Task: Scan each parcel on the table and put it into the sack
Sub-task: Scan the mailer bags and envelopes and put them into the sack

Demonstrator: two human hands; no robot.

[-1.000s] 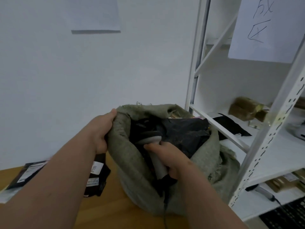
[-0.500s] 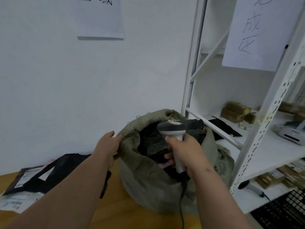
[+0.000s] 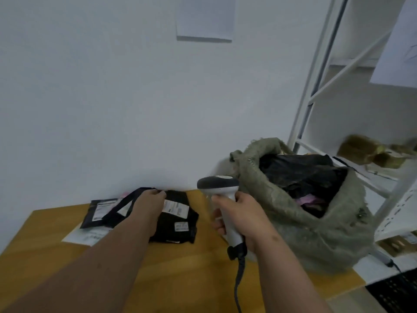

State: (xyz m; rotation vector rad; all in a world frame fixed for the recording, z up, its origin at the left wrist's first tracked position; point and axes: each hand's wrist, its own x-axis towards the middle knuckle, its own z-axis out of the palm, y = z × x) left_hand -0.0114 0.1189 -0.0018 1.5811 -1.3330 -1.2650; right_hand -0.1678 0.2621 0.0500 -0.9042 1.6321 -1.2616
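- Leaving the sack's rim, the left hand is now lying on the black parcels stacked on the counter, fingers curling over the top parcel's far edge.
- Out of the sack, the right hand is gripping the scanner by its handle, held roughly upright, head pointing left towards the parcels, cable hanging down.
- Parcels are lying flat, labels up, just left of the scanner.
- Sitting open-mouthed right of both hands, the sack is holding black parcels.
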